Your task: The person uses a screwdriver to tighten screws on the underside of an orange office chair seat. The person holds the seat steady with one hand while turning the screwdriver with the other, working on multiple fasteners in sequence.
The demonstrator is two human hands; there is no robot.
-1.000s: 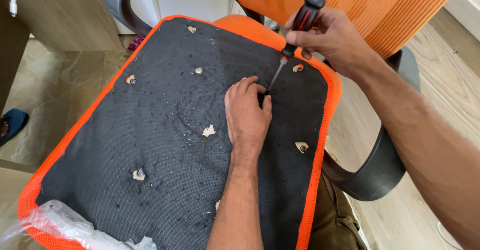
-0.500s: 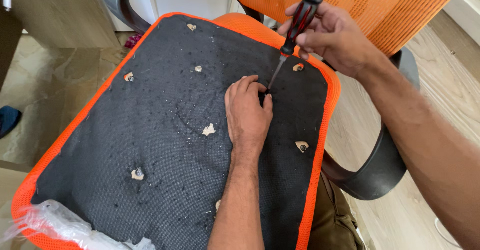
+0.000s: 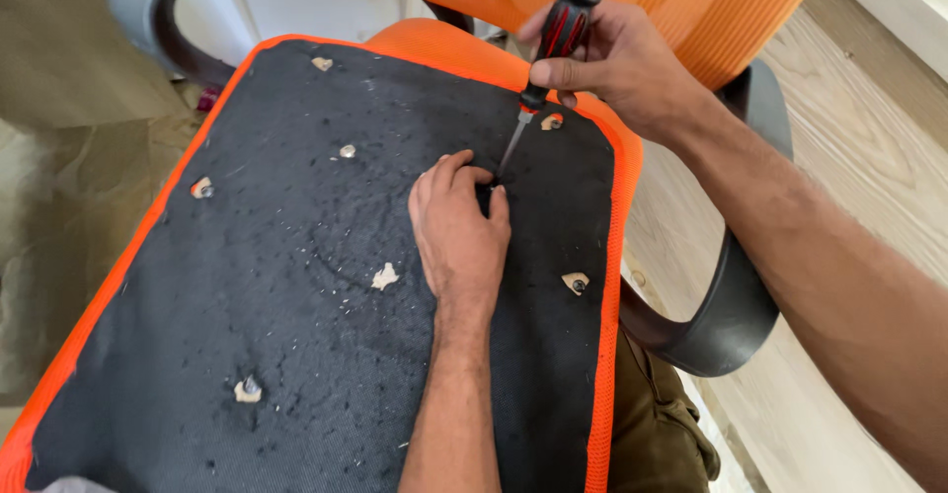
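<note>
Right hand [image 3: 617, 63]: at 1 o'clock, forearm slanting in from 4 o'clock, fingers clenched round the screwdriver [image 3: 553, 43].
Screwdriver: red-and-black handle tilted toward 1 o'clock, shaft running down to 7 o'clock, tip meeting the black seat underside [image 3: 296, 335].
Left hand [image 3: 459, 241]: centre, palm down on the fabric, forearm entering from 6 o'clock, fingertips curled beside the tip; whether they pinch anything cannot be told.
Mounting hole [image 3: 576, 283]: at 3 o'clock of the left hand.
Armrest [image 3: 726, 305]: at 4 o'clock.
</note>
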